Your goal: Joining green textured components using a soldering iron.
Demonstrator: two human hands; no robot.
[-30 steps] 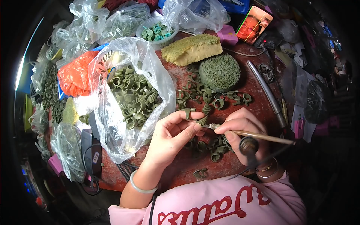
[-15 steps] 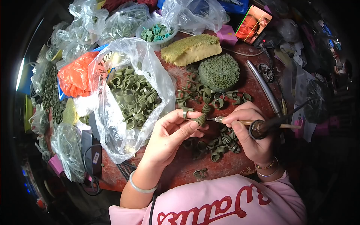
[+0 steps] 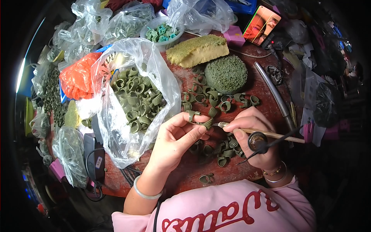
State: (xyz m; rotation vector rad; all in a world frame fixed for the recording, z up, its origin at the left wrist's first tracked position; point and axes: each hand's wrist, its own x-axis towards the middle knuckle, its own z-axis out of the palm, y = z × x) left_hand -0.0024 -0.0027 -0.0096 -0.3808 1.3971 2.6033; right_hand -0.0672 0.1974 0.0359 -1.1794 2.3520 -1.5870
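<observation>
- Your right hand (image 3: 253, 135) has shifted slightly left since half a second ago, bringing the brush (image 3: 274, 135) closer to the ribbed green piece (image 3: 208, 123); the dark corded tool (image 3: 257, 142) has swung toward you.
- Nearest you on the red table (image 3: 177, 182), one loose green ring (image 3: 206, 178) lies apart.
- Your left hand (image 3: 179, 135) pinches the ribbed green piece between thumb and fingertips, above the table; a green band (image 3: 191, 115) sits around one of its fingers.
- Your right thumb and fingers press together on the brush, its tip just beside the piece; you can't tell whether they touch. The dark tool is at the same hand.
- Under and between your hands lies a pile of green rings (image 3: 228, 149).
- Left of your left hand, a clear plastic bag (image 3: 119, 143) gapes open, heaped with green rings (image 3: 143, 106).
- Past your fingers, more rings (image 3: 201, 96) lie loose before a round green block (image 3: 226, 74) and a yellow sponge (image 3: 197, 51).
- Beyond the open bag, an orange bag (image 3: 79, 79) hides its contents.
- Farther off, a round clear tub (image 3: 170, 45) holds small teal pieces (image 3: 160, 34); beside it, a clear bag (image 3: 129, 23) contains pale green pieces.
</observation>
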